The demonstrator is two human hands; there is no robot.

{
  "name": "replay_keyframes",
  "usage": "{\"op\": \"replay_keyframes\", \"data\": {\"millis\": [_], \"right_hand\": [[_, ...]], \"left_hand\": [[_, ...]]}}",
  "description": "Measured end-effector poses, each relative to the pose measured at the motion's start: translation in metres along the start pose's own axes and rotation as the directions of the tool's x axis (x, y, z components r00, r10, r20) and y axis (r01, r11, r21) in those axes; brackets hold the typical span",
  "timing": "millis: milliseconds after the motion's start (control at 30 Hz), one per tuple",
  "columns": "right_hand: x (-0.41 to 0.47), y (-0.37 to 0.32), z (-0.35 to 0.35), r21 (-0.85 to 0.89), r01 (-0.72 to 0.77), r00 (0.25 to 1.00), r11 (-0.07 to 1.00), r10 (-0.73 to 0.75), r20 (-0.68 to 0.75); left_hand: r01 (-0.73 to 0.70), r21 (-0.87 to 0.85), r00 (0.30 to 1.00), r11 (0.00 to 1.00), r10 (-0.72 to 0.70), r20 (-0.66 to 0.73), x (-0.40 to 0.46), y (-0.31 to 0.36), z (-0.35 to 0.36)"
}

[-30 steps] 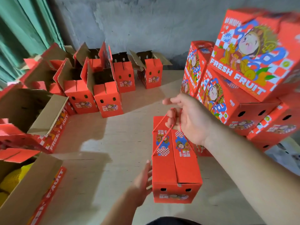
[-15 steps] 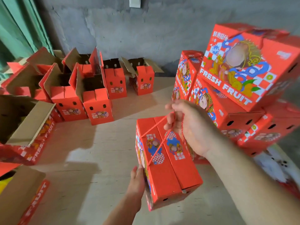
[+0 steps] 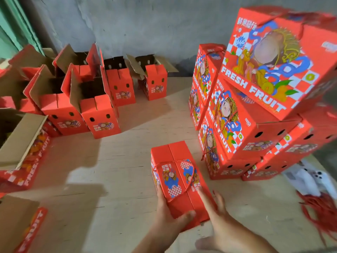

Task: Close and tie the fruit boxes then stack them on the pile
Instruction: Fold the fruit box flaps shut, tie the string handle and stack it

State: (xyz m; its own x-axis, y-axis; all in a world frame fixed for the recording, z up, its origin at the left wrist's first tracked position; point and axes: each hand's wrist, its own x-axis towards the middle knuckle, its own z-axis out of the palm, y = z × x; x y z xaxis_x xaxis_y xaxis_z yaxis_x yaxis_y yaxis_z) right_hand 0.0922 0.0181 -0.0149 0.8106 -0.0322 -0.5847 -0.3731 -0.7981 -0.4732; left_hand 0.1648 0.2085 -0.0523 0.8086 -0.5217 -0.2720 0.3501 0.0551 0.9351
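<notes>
1. Lying under everything: a pale wooden tabletop (image 3: pixel 127 161), with dark shadows falling over its left part.
2. Rising behind it: a rough grey wall (image 3: pixel 145 24), and a green curtain (image 3: pixel 11 24) hanging in the far left corner.
3. Standing in a group at the back left: open boxes (image 3: pixel 102 110) with flaps up, brown inside.
4. Leaning on the right: the pile (image 3: pixel 255 106) of closed boxes printed "FRESH FRUIT", the top one tilted.
5. Lying at the right edge: a bundle of red cords (image 3: pixel 324 214) beside something white, too blurred for naming.
6. Resting now on the tabletop just before the pile: the closed fruit box (image 3: pixel 180 181), its red string (image 3: pixel 189 178) lying slack in a loop on the lid; half a second ago hanging in the air from that string.
7. Holding the near left corner: the left hand (image 3: pixel 167 221), thumb curled over the lid, no longer only touching the side.
8. Pressing along the right side: the right hand (image 3: pixel 222 225), fingers (image 3: pixel 206 199) straight and slightly spread, no longer pinching the string.
</notes>
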Motion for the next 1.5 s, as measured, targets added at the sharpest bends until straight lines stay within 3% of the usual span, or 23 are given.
{"op": "replay_keyframes", "data": {"millis": [67, 133, 167, 267, 333, 400, 433, 500, 567, 633, 733, 833, 967, 1100, 1167, 1267, 1300, 1400, 1500], "right_hand": [[0.000, -0.006, 0.009, -0.272, 0.010, 0.959, 0.962, -0.086, -0.268], [0.009, -0.011, 0.004, -0.386, 0.022, 0.899, 0.922, -0.187, -0.396], [0.017, -0.011, 0.003, -0.437, 0.062, 0.876, 0.897, -0.258, -0.406], [0.046, -0.010, -0.013, -0.515, 0.159, 0.869, 0.842, -0.367, -0.331], [0.075, -0.012, -0.033, -0.503, 0.154, 0.857, 0.850, -0.369, -0.360], [0.113, -0.021, -0.057, -0.503, 0.112, 0.835, 0.857, -0.356, -0.420], [0.134, -0.027, -0.072, -0.499, 0.081, 0.820, 0.863, -0.342, -0.459], [0.179, -0.037, -0.099, -0.445, 0.019, 0.827, 0.895, -0.265, -0.497], [0.216, -0.041, -0.120, -0.384, -0.074, 0.800, 0.920, -0.175, -0.574], [0.244, -0.041, -0.130, -0.299, -0.102, 0.742, 0.949, -0.128, -0.658], [0.273, -0.037, -0.129, -0.248, -0.034, 0.623, 0.968, -0.174, -0.763], [0.300, -0.034, -0.134, -0.240, 0.004, 0.569, 0.971, -0.199, -0.798], [0.320, -0.043, -0.132, -0.047, -0.015, 0.544, 0.999, -0.031, -0.838], [0.328, -0.062, -0.080, 0.026, 0.101, 0.586, 0.995, -0.039, -0.809], [0.336, -0.073, -0.057, 0.091, 0.170, 0.639, 0.981, -0.039, -0.768], [0.358, -0.088, -0.046, 0.003, 0.175, 0.869, 0.985, -0.153, -0.471], [0.370, -0.093, -0.049, -0.047, 0.152, 0.905, 0.987, -0.158, -0.394], [0.414, -0.107, -0.076, -0.078, 0.068, 0.962, 0.995, -0.086, -0.261], [0.447, -0.113, -0.105, -0.245, -0.031, 0.993, 0.969, 0.003, -0.115]], "left_hand": [[0.062, 0.282, 0.989, 0.957, -0.096, 0.108, 0.002, -0.005, 0.001], [0.105, 0.616, 0.987, 0.781, -0.158, 0.033, 0.004, -0.009, 0.000], [0.105, 0.668, 0.992, 0.736, -0.129, -0.014, 0.008, -0.012, -0.003], [0.076, 0.602, 0.997, 0.795, -0.063, -0.043, 0.034, -0.013, -0.013], [0.070, 0.464, 0.997, 0.883, -0.070, -0.017, 0.065, 0.000, -0.015], [0.032, 0.467, 0.998, 0.884, -0.002, -0.064, 0.104, 0.014, -0.018], [0.021, 0.575, 0.993, 0.818, 0.051, -0.108, 0.126, 0.025, -0.021], [0.021, 0.845, 0.976, 0.534, 0.173, -0.134, 0.173, 0.052, -0.026], [0.051, 0.965, 0.987, 0.258, 0.133, -0.087, 0.221, 0.078, -0.026], [0.043, 0.992, 0.999, 0.122, 0.024, -0.047, 0.264, 0.100, -0.021], [0.014, 0.999, 1.000, 0.046, 0.007, -0.014, 0.316, 0.118, -0.020], [-0.025, 0.999, 0.999, 0.038, 0.040, 0.024, 0.348, 0.124, -0.026], [-0.059, 0.997, 0.997, 0.048, 0.046, 0.056, 0.369, 0.122, -0.029], [-0.138, 0.927, 0.990, 0.350, 0.025, 0.138, 0.364, 0.114, -0.052], [-0.135, 0.904, 0.990, 0.407, 0.009, 0.144, 0.354, 0.107, -0.073], [-0.031, 0.936, 0.999, 0.351, -0.031, 0.044, 0.340, 0.087, -0.110], [0.009, 0.939, 0.999, 0.343, -0.042, 0.005, 0.338, 0.081, -0.122], [0.102, 0.924, 0.995, 0.368, -0.032, -0.097, 0.345, 0.081, -0.147], [0.068, 0.942, 0.996, 0.328, 0.035, -0.084, 0.370, 0.104, -0.167]]}}
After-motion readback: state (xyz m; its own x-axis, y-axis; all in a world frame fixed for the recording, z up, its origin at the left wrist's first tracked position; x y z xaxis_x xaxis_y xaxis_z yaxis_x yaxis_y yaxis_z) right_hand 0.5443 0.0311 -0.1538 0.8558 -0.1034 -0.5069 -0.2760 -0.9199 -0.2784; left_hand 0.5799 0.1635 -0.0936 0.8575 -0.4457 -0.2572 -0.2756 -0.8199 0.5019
